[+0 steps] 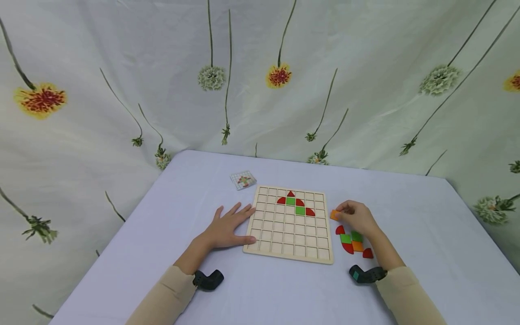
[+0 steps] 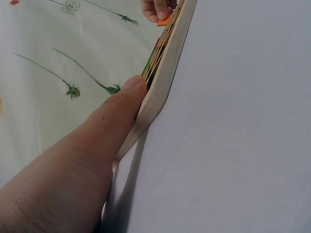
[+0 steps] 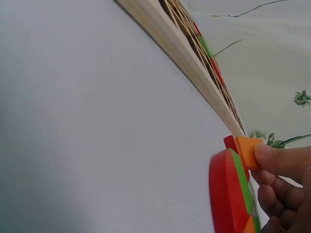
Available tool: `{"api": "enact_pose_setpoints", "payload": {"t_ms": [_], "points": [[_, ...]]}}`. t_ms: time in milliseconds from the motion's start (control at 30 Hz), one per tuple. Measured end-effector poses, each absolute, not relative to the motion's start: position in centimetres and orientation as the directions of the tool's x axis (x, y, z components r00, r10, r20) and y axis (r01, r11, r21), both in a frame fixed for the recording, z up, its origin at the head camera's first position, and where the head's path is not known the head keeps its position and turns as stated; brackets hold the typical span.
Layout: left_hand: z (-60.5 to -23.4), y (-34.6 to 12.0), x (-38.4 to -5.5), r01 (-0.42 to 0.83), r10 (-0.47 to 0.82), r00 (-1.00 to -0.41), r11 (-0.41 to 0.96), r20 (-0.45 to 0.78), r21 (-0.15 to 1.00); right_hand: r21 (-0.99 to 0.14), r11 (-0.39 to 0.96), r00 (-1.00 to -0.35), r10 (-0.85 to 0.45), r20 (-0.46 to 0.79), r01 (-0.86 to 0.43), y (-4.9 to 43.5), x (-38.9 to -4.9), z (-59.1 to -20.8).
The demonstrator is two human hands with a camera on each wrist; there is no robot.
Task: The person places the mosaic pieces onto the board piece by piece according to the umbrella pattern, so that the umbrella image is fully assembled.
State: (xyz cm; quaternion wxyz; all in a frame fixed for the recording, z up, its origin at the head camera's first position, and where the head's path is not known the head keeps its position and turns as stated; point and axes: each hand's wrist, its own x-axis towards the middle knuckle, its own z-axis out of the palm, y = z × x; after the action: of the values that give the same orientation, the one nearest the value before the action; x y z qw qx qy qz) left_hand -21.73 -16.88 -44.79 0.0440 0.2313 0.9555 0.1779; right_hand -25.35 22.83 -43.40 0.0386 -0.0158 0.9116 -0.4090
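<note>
A wooden grid board [image 1: 290,232] lies on the table, with red and green pieces set in several of its upper squares. My left hand [image 1: 230,228] rests at the board's left side, fingers spread, thumb and fingertips on its edge. In the left wrist view the thumb [image 2: 109,119] lies along the rim. Just right of the board, my right hand [image 1: 359,217] pinches an orange square tile [image 1: 335,215] between thumb and fingers. The right wrist view shows this orange tile [image 3: 248,151] close up, with red and green pieces near it.
Loose red, green and orange pieces [image 1: 351,241] lie right of the board, below the right hand. A small pattern card [image 1: 243,179] sits beyond the board's upper left corner. Flowered cloth [image 1: 252,113] hangs behind the white table [image 1: 284,293].
</note>
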Motion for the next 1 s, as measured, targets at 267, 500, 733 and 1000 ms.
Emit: {"api": "enact_pose_setpoints", "payload": {"t_ms": [267,500,733,1000], "points": [[-45.1,-16.9,-21.9,0.432,0.461,-0.888,0.829,0.003,0.354,-0.773,0.635,-0.997,-0.063,-0.038,-0.011,22.2,-25.4,-42.4],[-45.0,-17.0,-21.8,0.433,0.462,-0.887,0.828,0.005,0.355,-0.785,0.616,-0.994,-0.106,-0.002,-0.064,21.3,-25.8,-42.1],[-44.8,-16.9,-21.8,0.428,0.459,-0.889,0.831,-0.002,0.355,-0.795,0.594,-0.987,-0.159,0.032,-0.121,20.3,-26.4,-42.4],[-44.9,-16.9,-21.9,0.423,0.455,-0.890,0.830,-0.004,0.363,-0.812,0.563,-0.978,-0.207,0.039,-0.152,18.6,-26.8,-42.3]]}}
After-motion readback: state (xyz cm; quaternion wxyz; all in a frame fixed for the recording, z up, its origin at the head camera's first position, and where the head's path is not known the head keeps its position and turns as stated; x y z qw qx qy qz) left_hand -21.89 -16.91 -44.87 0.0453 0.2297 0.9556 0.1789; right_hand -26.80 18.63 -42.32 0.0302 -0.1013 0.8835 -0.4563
